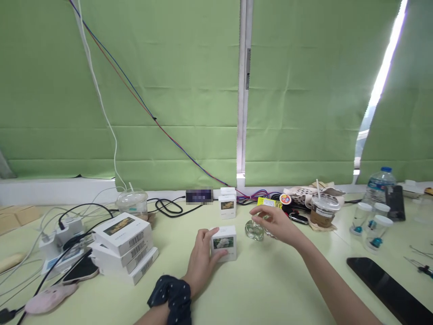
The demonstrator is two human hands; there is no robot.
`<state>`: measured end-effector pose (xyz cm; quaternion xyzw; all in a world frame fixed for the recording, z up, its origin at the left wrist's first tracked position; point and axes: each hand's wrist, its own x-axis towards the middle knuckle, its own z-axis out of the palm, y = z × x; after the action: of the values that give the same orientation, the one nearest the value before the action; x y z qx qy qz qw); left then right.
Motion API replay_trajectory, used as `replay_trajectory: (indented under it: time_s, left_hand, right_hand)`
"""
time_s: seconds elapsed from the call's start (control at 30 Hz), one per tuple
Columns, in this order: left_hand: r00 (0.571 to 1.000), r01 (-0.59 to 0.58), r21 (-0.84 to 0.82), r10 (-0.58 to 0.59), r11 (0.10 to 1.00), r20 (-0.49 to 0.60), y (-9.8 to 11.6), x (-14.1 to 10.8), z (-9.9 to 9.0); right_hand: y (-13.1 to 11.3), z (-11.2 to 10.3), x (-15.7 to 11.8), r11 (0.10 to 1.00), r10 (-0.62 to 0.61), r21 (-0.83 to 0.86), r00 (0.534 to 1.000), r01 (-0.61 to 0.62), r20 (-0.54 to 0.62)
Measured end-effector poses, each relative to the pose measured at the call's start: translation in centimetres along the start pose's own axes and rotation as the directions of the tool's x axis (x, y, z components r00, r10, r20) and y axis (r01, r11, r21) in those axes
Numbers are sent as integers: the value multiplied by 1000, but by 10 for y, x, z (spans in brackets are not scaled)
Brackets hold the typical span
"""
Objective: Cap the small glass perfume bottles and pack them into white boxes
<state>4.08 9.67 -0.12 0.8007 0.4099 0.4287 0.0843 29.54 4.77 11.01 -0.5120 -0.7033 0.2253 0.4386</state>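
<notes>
My left hand (pixel 202 260) is closed around the left side of a small white box (pixel 223 244) that stands on the table. On the box's front is a picture of a white flower on green, and my thumb lies across its lower edge. To the right, my right hand (pixel 270 222) hovers with bent fingers apart over small clear glass pieces. One rounded clear glass piece (pixel 254 230) sits just left of and below the fingers. Another is partly hidden beneath the hand. Behind my hands stand similar white boxes (pixel 227 207), one on top of another.
Left are stacked white boxes (pixel 122 234), a plastic cup (pixel 132 201), chargers and tangled cables. At the back lies a yellow packet (pixel 269 202). Right are an iced drink cup (pixel 323 210), lidded jars (pixel 378 232), a water bottle (pixel 377 185) and a long black object (pixel 389 289).
</notes>
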Motion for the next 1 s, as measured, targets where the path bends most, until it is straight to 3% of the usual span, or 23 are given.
replay_trajectory:
  time_s: [0.33, 0.63, 1.0]
  left_hand:
    - [991, -67, 115, 79, 991, -104, -40, 71, 43]
    - [955, -283, 85, 273, 955, 111, -52, 133, 35]
    - [962, -251, 41, 244, 967, 125, -63, 139, 52]
  right_hand:
    - [18, -33, 8, 998, 36, -48, 992, -42, -121]
    - [29, -39, 11, 998, 53, -13, 990, -55, -128]
    - [33, -37, 12, 996, 91, -5, 991, -92, -96]
